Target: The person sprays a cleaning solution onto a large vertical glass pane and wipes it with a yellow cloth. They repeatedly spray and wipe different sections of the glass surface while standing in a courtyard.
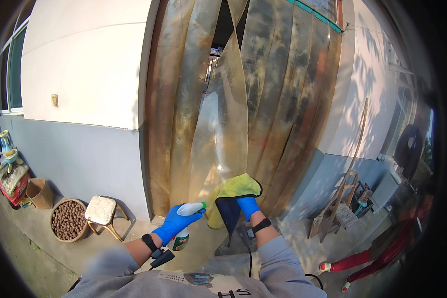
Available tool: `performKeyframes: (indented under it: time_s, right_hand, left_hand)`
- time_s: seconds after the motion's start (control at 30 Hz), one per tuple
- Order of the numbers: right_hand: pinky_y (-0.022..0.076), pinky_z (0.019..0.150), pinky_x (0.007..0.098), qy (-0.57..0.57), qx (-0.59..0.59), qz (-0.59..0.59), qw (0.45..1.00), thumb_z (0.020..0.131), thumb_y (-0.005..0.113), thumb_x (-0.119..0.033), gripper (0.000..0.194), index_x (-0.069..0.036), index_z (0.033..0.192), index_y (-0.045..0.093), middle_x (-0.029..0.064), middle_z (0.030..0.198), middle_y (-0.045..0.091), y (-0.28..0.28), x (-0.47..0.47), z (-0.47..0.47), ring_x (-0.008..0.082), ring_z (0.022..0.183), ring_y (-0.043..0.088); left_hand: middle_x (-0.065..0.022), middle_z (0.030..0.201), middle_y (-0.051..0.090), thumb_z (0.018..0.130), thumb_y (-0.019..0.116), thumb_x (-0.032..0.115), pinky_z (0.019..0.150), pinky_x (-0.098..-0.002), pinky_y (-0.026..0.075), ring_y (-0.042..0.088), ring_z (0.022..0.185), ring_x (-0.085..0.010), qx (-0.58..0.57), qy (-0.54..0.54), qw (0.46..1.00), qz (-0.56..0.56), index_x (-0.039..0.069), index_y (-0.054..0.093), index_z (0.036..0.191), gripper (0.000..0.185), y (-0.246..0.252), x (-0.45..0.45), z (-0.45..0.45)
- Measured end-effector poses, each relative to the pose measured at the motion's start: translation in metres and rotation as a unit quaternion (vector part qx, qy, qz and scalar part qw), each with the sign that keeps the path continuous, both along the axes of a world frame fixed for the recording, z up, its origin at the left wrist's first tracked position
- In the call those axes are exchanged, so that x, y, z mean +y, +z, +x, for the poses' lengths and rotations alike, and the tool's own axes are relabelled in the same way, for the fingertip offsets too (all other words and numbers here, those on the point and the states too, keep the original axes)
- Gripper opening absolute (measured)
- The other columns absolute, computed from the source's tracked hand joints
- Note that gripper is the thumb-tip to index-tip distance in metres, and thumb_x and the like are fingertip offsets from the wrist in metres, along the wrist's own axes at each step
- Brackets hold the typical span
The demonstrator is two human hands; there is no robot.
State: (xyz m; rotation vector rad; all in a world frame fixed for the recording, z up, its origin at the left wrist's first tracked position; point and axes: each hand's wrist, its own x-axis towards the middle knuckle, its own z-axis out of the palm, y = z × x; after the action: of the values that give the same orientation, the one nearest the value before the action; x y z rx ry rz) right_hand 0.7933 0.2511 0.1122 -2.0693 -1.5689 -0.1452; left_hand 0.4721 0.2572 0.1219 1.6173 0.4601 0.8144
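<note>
My left hand (pixel 177 223), in a blue glove, grips a spray bottle (pixel 181 239) by its neck; the white and green spray head (pixel 190 209) points right. My right hand (pixel 248 207), also gloved in blue, is at a yellow-green microfibre cloth (pixel 241 185) with dark edging. The cloth drapes over the fingers and hides most of them, its dark side hanging down. Behind the cloth, a clear plastic strip of a door curtain (pixel 223 141) hangs twisted in the doorway. Stained brownish strips (pixel 279 111) hang on both sides of it.
To the left stand a padded stool (pixel 101 210), a basket of walnuts (pixel 68 220) and a brown container (pixel 40 193). A long wooden pole (pixel 354 156) leans at the right wall near a wooden chair. A person in red trousers (pixel 368 264) is at the lower right.
</note>
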Motion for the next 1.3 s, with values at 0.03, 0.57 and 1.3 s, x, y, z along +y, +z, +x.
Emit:
performKeyframes:
  time_s: [0.03, 0.57, 1.3]
  right_hand:
    - [0.0326, 0.110, 0.0421, 0.007, -0.043, 0.017, 0.999, 0.095, 0.049, -0.034, 0.041, -0.012, 0.129, 0.056, 0.0116, 0.138, 0.052, 0.002, 0.004, 0.003, 0.0309, 0.128, 0.046]
    - [0.0467, 0.094, 0.0341, 0.222, 0.156, 0.200, 0.941, 0.095, 0.058, -0.017, 0.028, -0.005, 0.120, 0.060, 0.0081, 0.118, 0.063, 0.237, 0.062, -0.021, 0.0194, 0.106, 0.059]
    - [0.0367, 0.108, 0.0385, 0.045, -0.133, 0.234, 0.962, 0.093, 0.058, -0.029, 0.040, -0.009, 0.128, 0.058, 0.0095, 0.132, 0.058, 0.287, 0.099, 0.016, 0.0286, 0.123, 0.052]
  left_hand:
    - [-0.0105, 0.103, 0.072, 0.082, 0.076, 0.027, 0.083, -0.0310, 0.052, 0.069, 0.095, -0.0211, 0.025, 0.025, 0.999, 0.025, 0.007, 0.070, 0.110, 0.035, -0.002, 0.002, -0.001]
    - [-0.0094, 0.104, 0.071, 0.082, 0.078, 0.024, 0.084, -0.0297, 0.053, 0.069, 0.095, -0.0170, 0.072, 0.102, 0.986, 0.115, 0.003, 0.066, 0.107, 0.035, 0.018, -0.027, -0.010]
    - [-0.0117, 0.098, 0.071, 0.078, 0.080, 0.034, 0.081, -0.0329, 0.054, 0.070, 0.092, -0.0229, 0.058, 0.164, 0.974, 0.147, 0.005, 0.068, 0.104, 0.041, 0.008, -0.016, -0.031]
